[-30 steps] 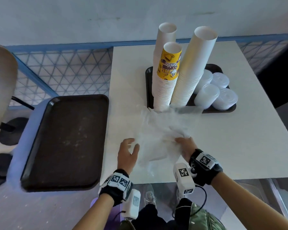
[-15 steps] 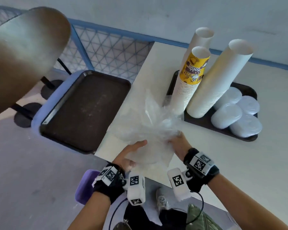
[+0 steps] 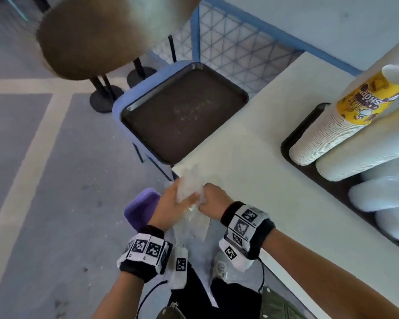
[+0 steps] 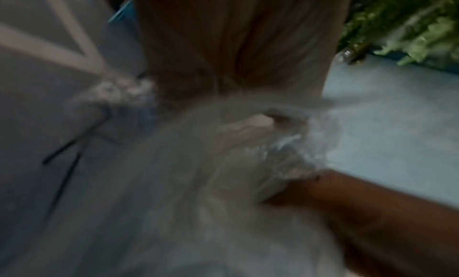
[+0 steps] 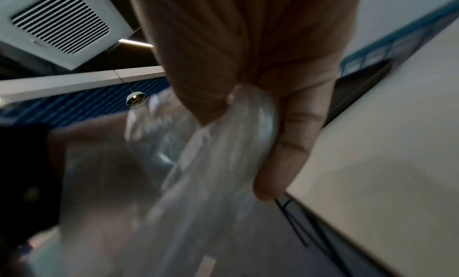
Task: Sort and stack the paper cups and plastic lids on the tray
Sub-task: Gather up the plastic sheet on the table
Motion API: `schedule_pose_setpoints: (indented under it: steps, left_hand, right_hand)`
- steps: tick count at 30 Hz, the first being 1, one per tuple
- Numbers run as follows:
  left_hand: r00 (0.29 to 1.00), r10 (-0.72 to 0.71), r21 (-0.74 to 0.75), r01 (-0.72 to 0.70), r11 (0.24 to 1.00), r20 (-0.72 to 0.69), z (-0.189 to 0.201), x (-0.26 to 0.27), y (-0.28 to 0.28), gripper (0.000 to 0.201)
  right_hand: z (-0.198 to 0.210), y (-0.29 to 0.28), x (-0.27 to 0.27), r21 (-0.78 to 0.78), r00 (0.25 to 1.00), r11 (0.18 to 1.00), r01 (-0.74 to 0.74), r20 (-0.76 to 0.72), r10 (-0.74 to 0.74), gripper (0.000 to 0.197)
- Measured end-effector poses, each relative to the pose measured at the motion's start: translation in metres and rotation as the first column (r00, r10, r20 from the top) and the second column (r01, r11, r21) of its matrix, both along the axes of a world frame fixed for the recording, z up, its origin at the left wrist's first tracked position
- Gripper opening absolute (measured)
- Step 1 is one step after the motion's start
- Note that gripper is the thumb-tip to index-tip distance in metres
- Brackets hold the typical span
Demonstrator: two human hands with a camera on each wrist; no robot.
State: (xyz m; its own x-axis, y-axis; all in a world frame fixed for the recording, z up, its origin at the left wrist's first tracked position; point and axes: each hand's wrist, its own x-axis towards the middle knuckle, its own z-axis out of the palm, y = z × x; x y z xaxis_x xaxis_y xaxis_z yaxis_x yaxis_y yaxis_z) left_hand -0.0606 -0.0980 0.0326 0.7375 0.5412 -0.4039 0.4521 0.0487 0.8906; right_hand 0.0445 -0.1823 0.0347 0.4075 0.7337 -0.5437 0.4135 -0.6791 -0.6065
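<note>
White table (image 3: 251, 157) — dark tray (image 3: 286, 146) rests on it.

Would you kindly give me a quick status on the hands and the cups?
Both hands, left hand and right hand, grip clear plastic wrap at table corner. Cup stacks upright on tray, lids alongside. Nothing in the way.

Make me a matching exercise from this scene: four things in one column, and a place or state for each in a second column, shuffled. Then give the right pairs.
1. clear plastic bag
2. printed yellow cup
3. empty brown tray
4. white lids

A. on top of a cup stack
B. gripped by the left hand and the right hand
C. on the loaded tray, beside the cup stacks
D. left of the white table

Pairs: 1-B, 2-A, 3-D, 4-C
</note>
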Motion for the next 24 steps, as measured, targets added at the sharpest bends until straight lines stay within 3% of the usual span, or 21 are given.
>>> schedule_pose_setpoints:
  steps: [3,6,10,13,16,24]
  left_hand:
    - [0.983,0.074,0.240,-0.032,0.970,-0.168,-0.030,-0.031,0.019,0.039]
    - [0.944,0.102,0.339,0.011,0.941,-0.314,-0.054,-0.059,0.036,0.042]
    - [0.924,0.152,0.261,-0.059,0.963,-0.352,-0.099,-0.090,0.063,0.047]
    - [0.899,0.270,0.249,-0.190,0.950,-0.345,-0.134,-0.105,0.095,0.042]
    - [0.879,0.328,0.291,-0.231,0.928,-0.347,-0.163,-0.112,0.130,0.033]
    - [0.826,0.304,0.319,-0.161,0.934,-0.474,-0.260,-0.122,0.198,0.030]
  right_hand:
    - [-0.016,0.032,-0.017,0.048,0.985,0.998,0.037,-0.170,-0.028,0.042]
    - [-0.039,0.060,-0.039,0.037,0.955,0.997,0.072,-0.291,-0.058,0.059]
    - [-0.083,0.102,-0.068,-0.044,0.950,0.996,-0.078,-0.308,0.061,0.062]
    - [-0.111,0.142,-0.081,-0.064,0.958,0.985,-0.162,-0.250,0.141,0.059]
    - [-0.135,0.183,-0.090,-0.055,0.958,0.974,-0.220,-0.201,0.206,0.056]
    - [-0.231,0.243,-0.106,-0.043,0.939,0.970,-0.239,-0.266,0.220,0.055]
